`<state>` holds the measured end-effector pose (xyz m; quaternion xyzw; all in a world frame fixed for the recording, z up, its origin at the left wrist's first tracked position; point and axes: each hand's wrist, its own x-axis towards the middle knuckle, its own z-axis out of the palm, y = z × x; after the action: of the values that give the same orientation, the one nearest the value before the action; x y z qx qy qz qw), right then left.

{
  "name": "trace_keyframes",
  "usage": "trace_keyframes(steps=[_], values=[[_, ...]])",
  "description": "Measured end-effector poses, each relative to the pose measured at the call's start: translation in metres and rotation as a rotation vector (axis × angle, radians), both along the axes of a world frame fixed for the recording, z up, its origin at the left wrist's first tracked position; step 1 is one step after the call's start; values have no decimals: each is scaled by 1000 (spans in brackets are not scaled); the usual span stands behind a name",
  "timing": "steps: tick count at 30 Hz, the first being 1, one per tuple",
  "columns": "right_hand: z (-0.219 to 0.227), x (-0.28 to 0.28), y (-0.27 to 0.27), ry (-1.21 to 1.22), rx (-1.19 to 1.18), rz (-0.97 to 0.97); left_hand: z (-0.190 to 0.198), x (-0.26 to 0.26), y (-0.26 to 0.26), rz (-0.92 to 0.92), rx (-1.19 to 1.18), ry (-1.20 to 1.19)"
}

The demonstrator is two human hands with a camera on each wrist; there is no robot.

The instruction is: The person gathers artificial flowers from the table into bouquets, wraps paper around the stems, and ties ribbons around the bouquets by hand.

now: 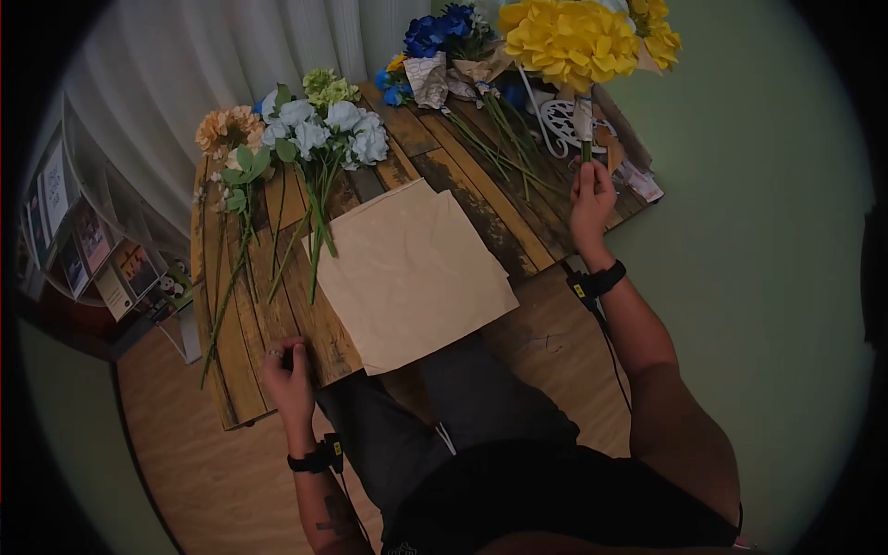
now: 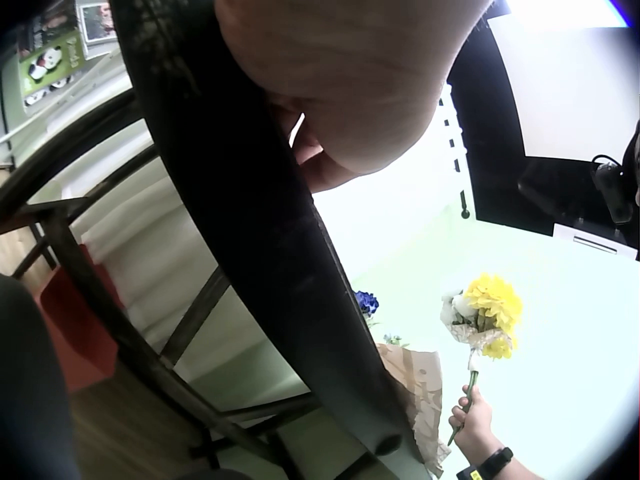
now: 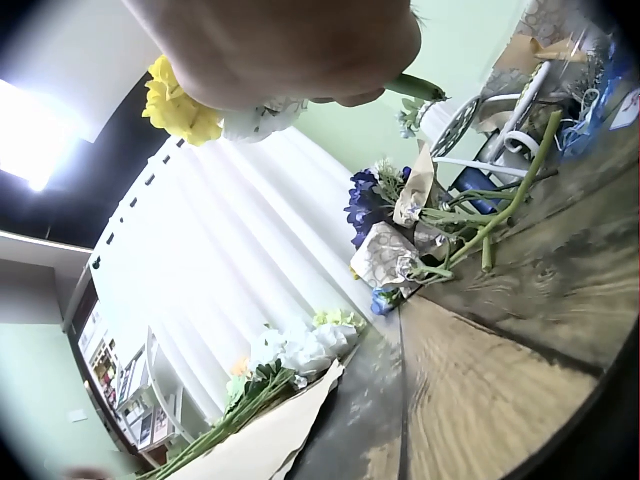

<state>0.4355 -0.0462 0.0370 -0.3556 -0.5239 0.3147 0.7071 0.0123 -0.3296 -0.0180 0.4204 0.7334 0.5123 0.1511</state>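
Note:
My right hand (image 1: 593,205) grips the wrapped stem of a bouquet with large yellow flowers (image 1: 569,42), held upright above the table's right end. In the left wrist view the same yellow bouquet (image 2: 494,305) shows white blooms beside the yellow. My left hand (image 1: 289,377) rests at the table's front left edge, fingers loosely bent, holding nothing visible. Between the hands, brown paper sheets (image 1: 412,273) lie stacked on the wooden table, overhanging its front edge. Stems of pale blue flowers (image 1: 310,132) reach onto the paper's left corner.
Peach flowers (image 1: 222,131) lie at the back left. Wrapped blue flowers (image 1: 439,35) and a white metal stand (image 1: 562,125) are at the back right. A magazine rack (image 1: 92,240) stands left, beside a white curtain (image 1: 231,51).

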Motion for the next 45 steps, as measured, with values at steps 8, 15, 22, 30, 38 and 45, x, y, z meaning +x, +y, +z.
trace_keyframes(steps=[8, 15, 22, 30, 38, 45], values=[[14, -17, 35, -76, 10, 61, -8, -2, 4, 5, 23, 73], [36, -35, 49, -78, 19, 77, 3, 6, 6, -34, 28, 58], [28, -30, 33, -12, 26, 115, -3, 5, 8, -49, 16, 109], [25, -16, 31, 30, 73, 82, -6, 4, 11, -40, -4, 145], [40, -5, 19, 47, 114, 109, -10, 5, 12, -21, -16, 143], [10, -3, 29, -383, -39, 169, -5, 9, 13, 5, -26, 178]])
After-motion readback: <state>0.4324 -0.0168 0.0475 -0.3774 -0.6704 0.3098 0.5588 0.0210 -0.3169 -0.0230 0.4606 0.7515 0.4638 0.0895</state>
